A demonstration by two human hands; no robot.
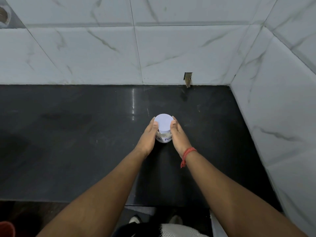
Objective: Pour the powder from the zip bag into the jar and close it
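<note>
A small clear jar (163, 136) with a white label stands upright on the black countertop (77, 134), a little right of centre. A pale round lid (163, 124) sits on top of it. My left hand (149, 137) presses against the jar's left side, thumb on the lid's rim. My right hand (179, 135) holds the right side the same way, with a red thread around its wrist. The jar is gripped between both hands. No zip bag is in view.
White marble-look tiled walls (171, 53) close off the counter at the back and on the right. A small broken notch (188, 79) marks the back wall's base. The counter's front edge runs below my forearms, with my feet beneath it.
</note>
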